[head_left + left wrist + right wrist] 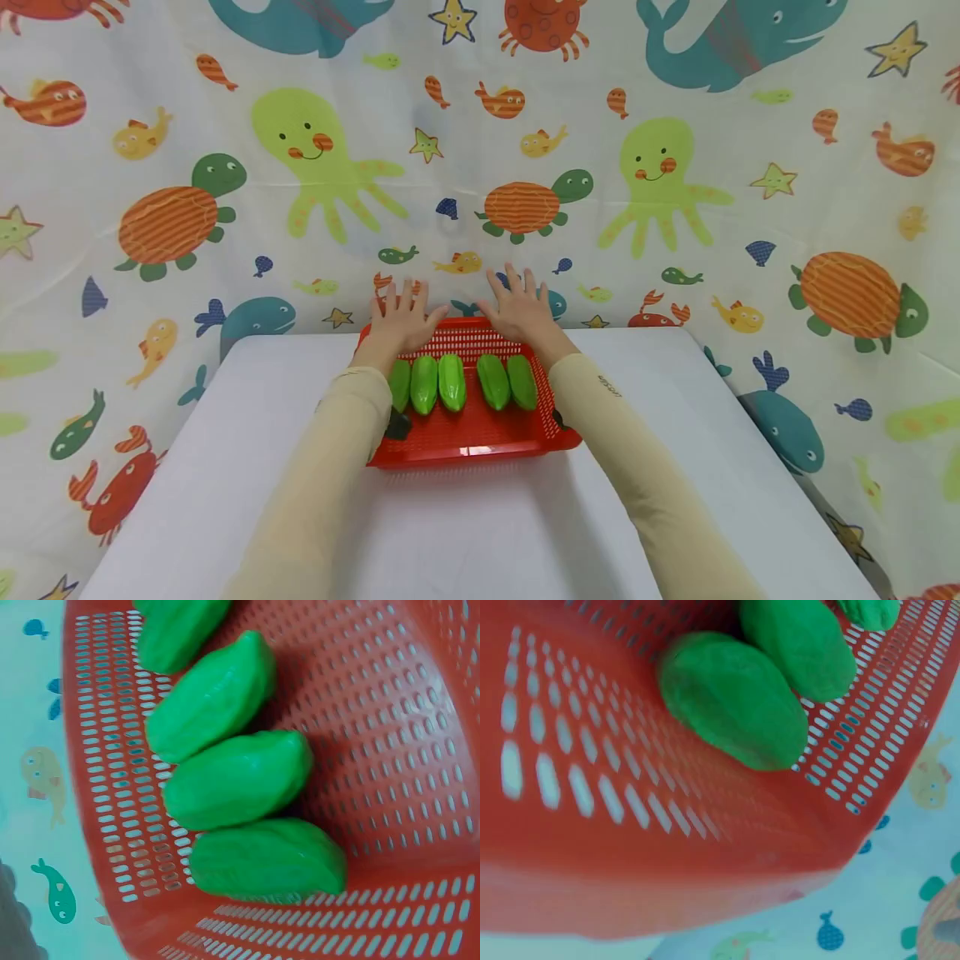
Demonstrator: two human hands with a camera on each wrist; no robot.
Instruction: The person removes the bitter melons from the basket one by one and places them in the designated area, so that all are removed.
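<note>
A red perforated plastic basket (465, 429) sits on the white table. Several short, plump green vegetables shaped like cucumbers (452, 383) lie side by side against its far wall, three on the left and two on the right. My left hand (405, 323) is held over the far left part of the basket, fingers spread. Over the far right part, my right hand (519, 312) has its fingers spread as well. Neither hand holds anything. Whether they touch the rim cannot be told. The left wrist view shows a green vegetable (266, 859) near the basket's end wall.
The white table (457, 533) extends in front of the basket and to both sides. Behind it hangs a cloth (465, 142) printed with sea animals. A small black object (399, 425) shows at the left wrist.
</note>
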